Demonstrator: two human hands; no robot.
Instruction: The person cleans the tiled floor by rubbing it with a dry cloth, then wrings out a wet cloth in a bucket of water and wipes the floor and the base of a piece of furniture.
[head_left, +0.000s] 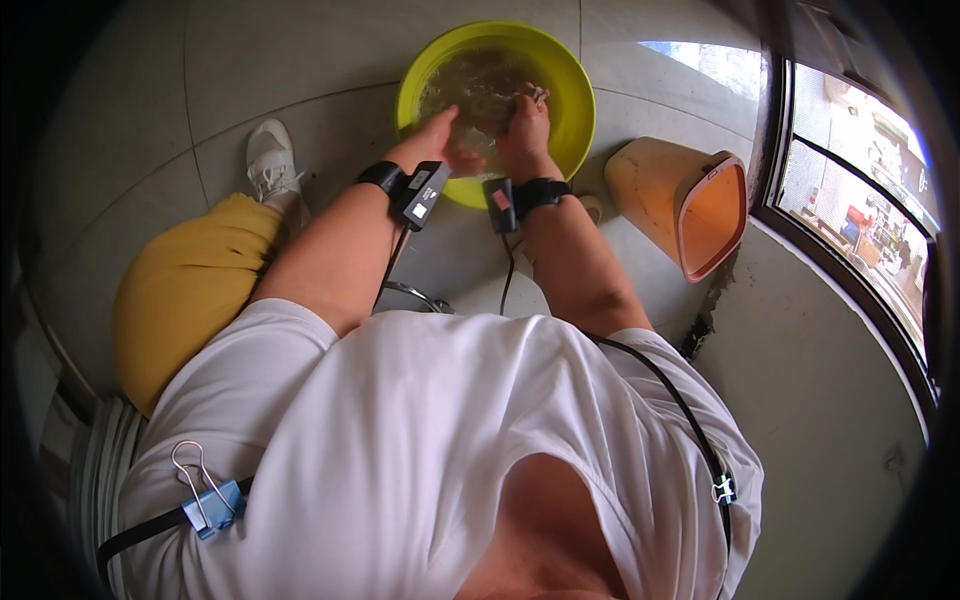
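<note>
A yellow-green plastic basin (571, 127) stands on the floor in front of me, partly filled with cloudy water (487, 75). My left hand (442, 142) reaches over the basin's near left side, thumb and fingers spread, with nothing visible in it. My right hand (525, 131) is above the water on the right, its fingers closed around a small, pale, wet-looking item (538, 95). Most of that item is hidden by the hand, so I cannot tell what it is. Dark wristbands with small black boxes (427, 196) and cables sit on both wrists.
An orange plastic bin (645, 191) lies tipped on its side right of the basin. A dark-framed window or door (780, 135) is at the right. To the left is a leg in yellow trousers (195, 277) with a white shoe (271, 161) on the tiled floor (300, 52).
</note>
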